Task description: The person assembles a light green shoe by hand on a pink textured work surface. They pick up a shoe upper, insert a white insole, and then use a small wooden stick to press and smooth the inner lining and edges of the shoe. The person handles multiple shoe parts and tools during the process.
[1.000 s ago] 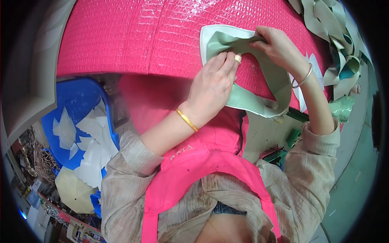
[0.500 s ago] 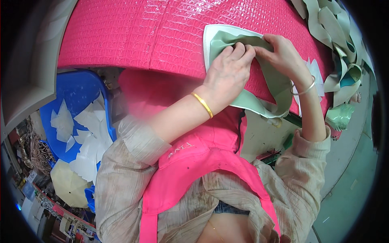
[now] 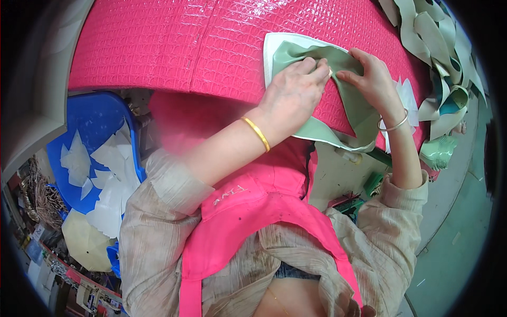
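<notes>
A wide pink work surface (image 3: 211, 47) with a glossy, embossed scale-like texture fills the far half of the view, curving with the lens from far left to far right. Near it, at the bottom of the view, is the person's own body: a pink apron (image 3: 253, 222) over a crinkled beige long-sleeved shirt (image 3: 158, 238).

To the left, below the surface's near edge, stands a blue plastic bin (image 3: 90, 127) holding a heap of white paper offcuts (image 3: 105, 185). At the far right, a pile of pale green and cream cut strips (image 3: 438, 58) trails over the right end of the surface toward the grey-green floor (image 3: 459, 222).

On the pink surface, right of centre, lies a sage-green piece of sheet material (image 3: 354, 100) with a whitish underside, its far left corner folded up to show a pale border. It drapes toward the near edge of the surface and hangs a little over it.

Both hands are on this piece, close together with their fingertips nearly meeting. The left hand (image 3: 293, 92), with a gold bangle (image 3: 256, 133) on its wrist, presses down with curled fingers on a fold of the green material. The right hand (image 3: 372, 79), wearing a thin silver bangle (image 3: 393, 124), pinches the same fold just beside it between thumb and fingers.
</notes>
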Tool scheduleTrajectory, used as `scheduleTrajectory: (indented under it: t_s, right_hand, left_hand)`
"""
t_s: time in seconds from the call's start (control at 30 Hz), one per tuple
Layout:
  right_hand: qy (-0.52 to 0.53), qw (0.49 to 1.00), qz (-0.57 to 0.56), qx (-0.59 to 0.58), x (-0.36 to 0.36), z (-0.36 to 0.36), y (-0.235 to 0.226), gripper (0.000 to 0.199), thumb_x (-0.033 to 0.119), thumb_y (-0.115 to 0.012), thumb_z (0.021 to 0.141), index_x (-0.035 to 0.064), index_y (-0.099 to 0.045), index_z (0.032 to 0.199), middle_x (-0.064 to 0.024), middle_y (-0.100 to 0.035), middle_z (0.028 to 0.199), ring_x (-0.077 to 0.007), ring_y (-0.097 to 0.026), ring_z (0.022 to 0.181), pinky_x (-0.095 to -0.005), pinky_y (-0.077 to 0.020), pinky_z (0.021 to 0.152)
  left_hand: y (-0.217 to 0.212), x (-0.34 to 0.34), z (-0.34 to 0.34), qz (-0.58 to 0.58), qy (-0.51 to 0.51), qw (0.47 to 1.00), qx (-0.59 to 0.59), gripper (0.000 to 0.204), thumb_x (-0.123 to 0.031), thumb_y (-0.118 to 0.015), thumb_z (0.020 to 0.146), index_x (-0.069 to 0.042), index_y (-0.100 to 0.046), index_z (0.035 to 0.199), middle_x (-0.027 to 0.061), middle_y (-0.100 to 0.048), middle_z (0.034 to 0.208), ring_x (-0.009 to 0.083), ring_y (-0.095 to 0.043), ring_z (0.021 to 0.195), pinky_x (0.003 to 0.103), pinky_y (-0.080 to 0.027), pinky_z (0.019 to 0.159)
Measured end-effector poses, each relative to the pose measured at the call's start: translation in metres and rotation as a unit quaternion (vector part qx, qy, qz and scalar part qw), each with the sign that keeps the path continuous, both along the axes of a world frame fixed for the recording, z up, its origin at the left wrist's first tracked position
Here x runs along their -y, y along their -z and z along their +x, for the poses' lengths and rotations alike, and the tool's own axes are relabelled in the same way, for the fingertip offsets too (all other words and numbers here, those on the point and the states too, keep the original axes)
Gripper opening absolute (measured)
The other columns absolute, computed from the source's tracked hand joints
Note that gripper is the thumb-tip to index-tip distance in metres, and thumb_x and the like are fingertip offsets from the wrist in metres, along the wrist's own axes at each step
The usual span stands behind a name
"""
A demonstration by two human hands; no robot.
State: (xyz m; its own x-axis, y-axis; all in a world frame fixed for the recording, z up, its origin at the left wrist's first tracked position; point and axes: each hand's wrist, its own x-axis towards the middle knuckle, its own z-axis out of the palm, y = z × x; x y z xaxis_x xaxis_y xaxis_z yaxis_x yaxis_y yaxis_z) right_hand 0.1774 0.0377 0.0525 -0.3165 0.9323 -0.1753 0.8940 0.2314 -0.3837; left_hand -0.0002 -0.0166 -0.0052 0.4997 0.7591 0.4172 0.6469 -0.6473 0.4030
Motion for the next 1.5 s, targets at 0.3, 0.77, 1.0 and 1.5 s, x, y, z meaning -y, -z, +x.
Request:
scheduleTrajectory:
  t_s: [0.3, 0.77, 1.0, 1.5]
  right_hand:
    - [0.016, 0.999, 0.0, -0.042, 0.013, 0.007, 0.012, 0.037, 0.013, -0.067, 0.072, -0.0022, -0.05, 0.101, -0.0223, -0.06, 0.087, -0.0387, -0.058, 0.082, -0.0401, -0.0458, 0.069]
    - [0.109, 0.993, 0.027, -0.036, 0.03, 0.023, -0.002, 0.044, 0.004, -0.062, 0.077, 0.0019, -0.044, 0.117, -0.016, -0.055, 0.097, -0.0267, -0.056, 0.09, -0.0362, -0.0439, 0.075]
    - [0.201, 0.897, -0.159, -0.36, 0.082, 0.03, -0.001, 0.066, 0.001, -0.05, 0.084, 0.0091, -0.019, 0.142, -0.0111, -0.028, 0.143, -0.019, -0.033, 0.127, -0.0306, -0.03, 0.101]
    - [0.019, 0.994, -0.109, -0.005, 0.107, 0.008, -0.008, 0.056, -0.004, -0.048, 0.075, 0.0193, -0.049, 0.126, -0.0226, -0.057, 0.081, -0.0363, -0.058, 0.068, -0.0426, -0.0454, 0.059]
  left_hand:
    - [0.001, -0.004, 0.003, -0.033, 0.036, 0.999, -0.01, 0.034, -0.013, -0.055, 0.076, -0.002, -0.057, 0.108, 0.0085, -0.052, 0.112, 0.0242, -0.049, 0.103, 0.031, -0.043, 0.089]
    - [-0.001, 0.0, 0.01, -0.038, 0.061, 0.997, -0.018, 0.036, -0.018, -0.055, 0.08, -0.009, -0.054, 0.115, 0.0058, -0.048, 0.123, 0.0278, -0.042, 0.118, 0.041, -0.035, 0.1]
    - [0.011, -0.014, 0.004, -0.092, 0.113, 0.989, 0.028, 0.033, -0.016, -0.052, 0.085, -0.009, -0.054, 0.117, 0.0037, -0.049, 0.128, 0.0211, -0.042, 0.122, 0.039, -0.033, 0.102]
    - [0.001, -0.027, -0.01, -0.089, 0.209, 0.974, -0.021, 0.039, -0.019, -0.055, 0.082, -0.014, -0.051, 0.121, 0.0035, -0.043, 0.133, 0.0221, -0.041, 0.123, 0.037, -0.033, 0.103]
